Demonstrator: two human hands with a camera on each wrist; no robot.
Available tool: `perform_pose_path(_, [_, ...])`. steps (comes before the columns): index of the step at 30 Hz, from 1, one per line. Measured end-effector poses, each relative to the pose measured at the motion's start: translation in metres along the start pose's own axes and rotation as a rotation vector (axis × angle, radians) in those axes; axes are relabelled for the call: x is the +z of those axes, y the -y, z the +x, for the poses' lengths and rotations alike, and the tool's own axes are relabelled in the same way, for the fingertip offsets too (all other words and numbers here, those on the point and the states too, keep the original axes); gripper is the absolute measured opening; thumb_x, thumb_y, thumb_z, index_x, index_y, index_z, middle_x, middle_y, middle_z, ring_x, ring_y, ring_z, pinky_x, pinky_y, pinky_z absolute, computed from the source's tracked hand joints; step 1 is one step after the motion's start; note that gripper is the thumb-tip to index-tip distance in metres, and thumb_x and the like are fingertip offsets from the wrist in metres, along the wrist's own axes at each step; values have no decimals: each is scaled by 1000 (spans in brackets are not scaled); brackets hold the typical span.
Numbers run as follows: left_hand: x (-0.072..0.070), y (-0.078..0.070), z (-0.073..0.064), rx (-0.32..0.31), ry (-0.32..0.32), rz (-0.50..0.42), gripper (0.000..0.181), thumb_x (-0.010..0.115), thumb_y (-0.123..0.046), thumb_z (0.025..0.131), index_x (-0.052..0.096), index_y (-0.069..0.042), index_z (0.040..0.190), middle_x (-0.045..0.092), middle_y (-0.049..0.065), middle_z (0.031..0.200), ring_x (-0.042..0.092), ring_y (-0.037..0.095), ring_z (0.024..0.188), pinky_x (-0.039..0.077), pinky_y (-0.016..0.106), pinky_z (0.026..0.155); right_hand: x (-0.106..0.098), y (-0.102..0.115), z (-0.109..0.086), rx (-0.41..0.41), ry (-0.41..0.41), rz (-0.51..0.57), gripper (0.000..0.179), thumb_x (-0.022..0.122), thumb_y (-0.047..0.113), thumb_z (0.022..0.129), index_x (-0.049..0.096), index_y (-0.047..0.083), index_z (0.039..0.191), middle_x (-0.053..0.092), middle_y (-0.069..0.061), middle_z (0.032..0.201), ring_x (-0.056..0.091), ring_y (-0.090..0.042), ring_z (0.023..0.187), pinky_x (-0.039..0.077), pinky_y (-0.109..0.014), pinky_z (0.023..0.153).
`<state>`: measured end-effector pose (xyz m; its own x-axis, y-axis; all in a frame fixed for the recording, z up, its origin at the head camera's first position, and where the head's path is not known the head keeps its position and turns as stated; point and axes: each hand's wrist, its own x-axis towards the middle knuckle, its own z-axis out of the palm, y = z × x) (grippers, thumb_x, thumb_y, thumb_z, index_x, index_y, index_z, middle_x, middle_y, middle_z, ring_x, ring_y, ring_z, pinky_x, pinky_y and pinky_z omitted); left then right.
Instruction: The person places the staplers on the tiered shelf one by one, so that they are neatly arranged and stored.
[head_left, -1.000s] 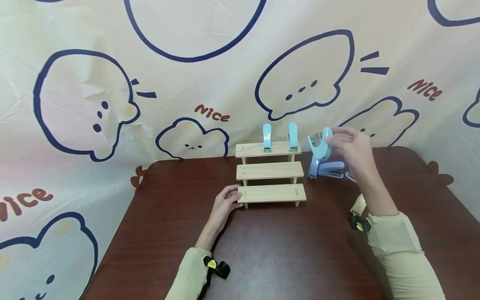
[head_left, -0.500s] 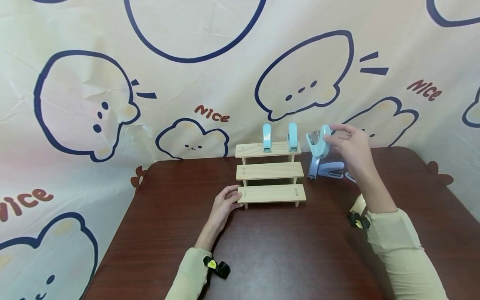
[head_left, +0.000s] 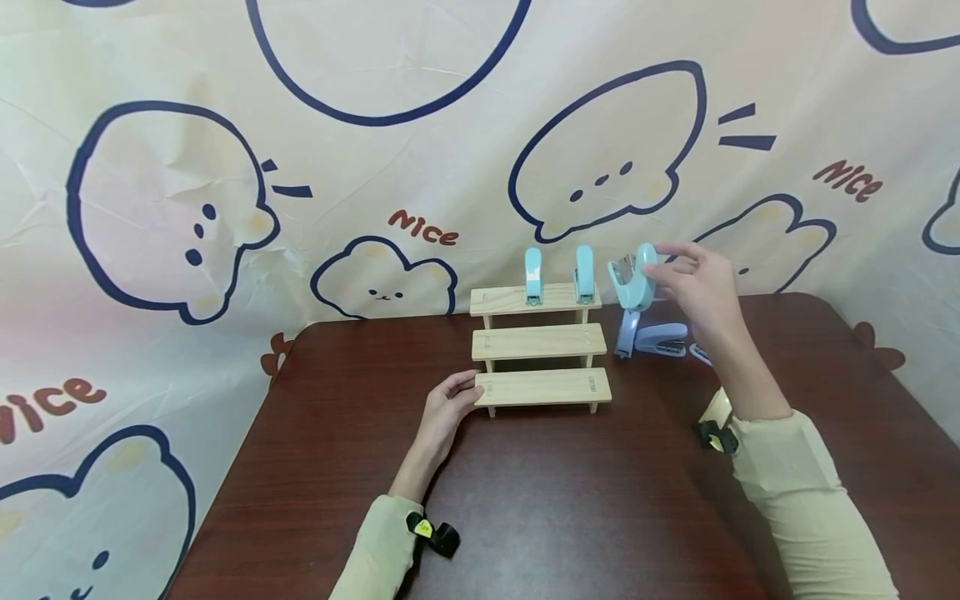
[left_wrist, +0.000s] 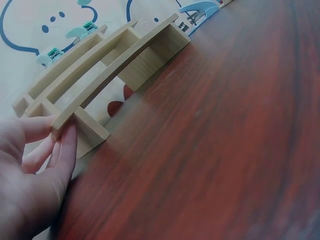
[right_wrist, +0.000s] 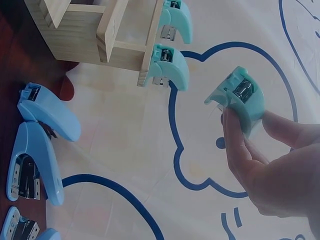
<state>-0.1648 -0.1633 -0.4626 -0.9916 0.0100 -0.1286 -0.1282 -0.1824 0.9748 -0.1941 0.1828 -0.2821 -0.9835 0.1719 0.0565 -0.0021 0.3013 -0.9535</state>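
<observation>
A three-tier wooden display stand (head_left: 542,387) stands on the table, and my left hand (head_left: 444,414) pinches the left end of its lowest board. Thumb and fingers meet around that board's corner in the left wrist view. My right hand (head_left: 703,292) holds a mint-green stapler (head_left: 637,283) in the air between thumb and fingers, right of the stand's top board. The right wrist view shows this stapler (right_wrist: 245,97) apart from the stand. Two more mint-green staplers, one nearer the middle (head_left: 533,275) and one at the right end (head_left: 584,273), stand on the top board.
Blue-purple staplers lie on the table right of the stand, one upright-looking (head_left: 626,335) and one on its side (head_left: 662,340). Part of another blue stapler (right_wrist: 20,225) shows lower left in the right wrist view. A patterned cloth (head_left: 375,167) hangs behind the dark wooden table (head_left: 570,500).
My right hand has risen slightly and shifted a little left, carrying the mint-green stapler. The left hand and the stand stay in place.
</observation>
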Motion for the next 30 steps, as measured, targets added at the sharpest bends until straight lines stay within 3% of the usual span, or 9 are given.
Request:
perform_pose_path(18, [1,-1,1,8,17,-25,43,68,0,95,59,9,135,61,12,116,62,14,95,56,24,79,7,10,5,-15,-3,7,54,69,26,101,54,3,148,60,-20,143,63,-34,125,52,-45,102])
perform_pose_path(30, [0,0,0,5,27,-29,42,67,0,95,57,10,135,62,8,110,62,13,89,56,25,76,14,20,5,-55,3,56,50,70,24,100,57,1,143,63,-22,137,69,-22,114,56,-33,92])
